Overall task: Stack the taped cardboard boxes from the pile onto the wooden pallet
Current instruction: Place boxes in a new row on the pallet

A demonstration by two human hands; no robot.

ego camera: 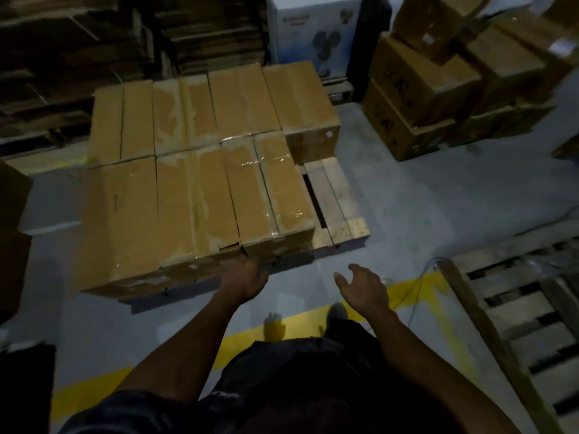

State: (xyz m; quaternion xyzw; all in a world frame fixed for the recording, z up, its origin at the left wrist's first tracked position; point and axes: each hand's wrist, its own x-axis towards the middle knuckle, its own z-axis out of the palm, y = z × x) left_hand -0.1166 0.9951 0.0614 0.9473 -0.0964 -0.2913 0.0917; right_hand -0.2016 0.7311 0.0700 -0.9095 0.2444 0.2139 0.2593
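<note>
Several taped cardboard boxes (pixel 200 170) lie in two rows on a wooden pallet (pixel 336 198) on the floor ahead of me. The pallet's bare slats show at the front right corner. My left hand (pixel 244 278) reaches down at the front edge of the nearest box (pixel 275 189), fingers against its lower front face and partly hidden in shadow. My right hand (pixel 363 286) hovers above the floor, right of the left hand, fingers relaxed and holding nothing. The pile of taped boxes (pixel 438 86) stands at the upper right.
An empty wooden pallet (pixel 517 308) lies at the right. A white printed carton (pixel 313 29) stands behind the loaded pallet. Flattened cardboard stacks (pixel 78 57) fill the back left. Yellow floor tape (pixel 313 324) runs under my feet. Dark boxes (pixel 12 233) sit at the left edge.
</note>
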